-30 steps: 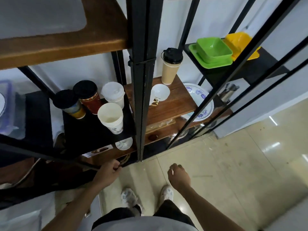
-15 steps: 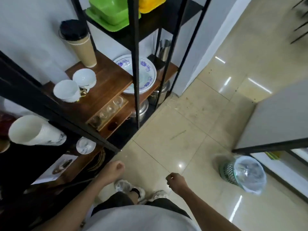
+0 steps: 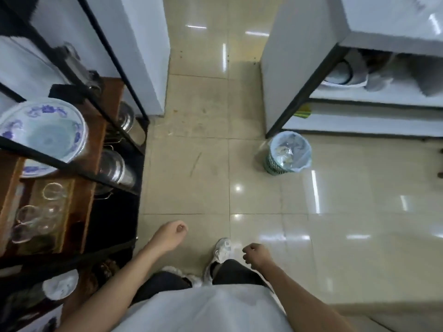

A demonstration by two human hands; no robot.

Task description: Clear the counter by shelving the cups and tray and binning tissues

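The floor [image 3: 239, 164] fills most of the view, pale glossy tile with glare streaks. On the left stands the shelf [image 3: 72, 168], a black-framed rack with wooden boards; on the right a white surface [image 3: 393, 17] rises at the top corner, with open storage below it. Beside its black leg sits the bin [image 3: 286, 153], upright, mouth facing straight up, lined with a clear bag that already holds crumpled bits, most likely tissues. It is well apart from both hands, ahead and to the right.

On the shelf lie a blue-patterned plate [image 3: 43, 130] and, below it, a wooden tray [image 3: 45, 209] holding clear glasses [image 3: 51, 190]; its long axis runs towards and away from the person, along the board. Steel pots [image 3: 115, 168] sit on a lower tier.

The left hand [image 3: 171, 237] hangs loosely curled just beside the shelf edge, holding nothing. The right hand [image 3: 255, 256] is also loosely curled and looks empty, though the inside of the palm is hidden.

Judging from this, the shelving looks done and the person is between shelf and surface. Risks: the left arm passes close to the rack's frame and could knock it and rattle the glasses; the tile looks slick; whatever remains on the surface is out of view, so leftover tissues could be missed.
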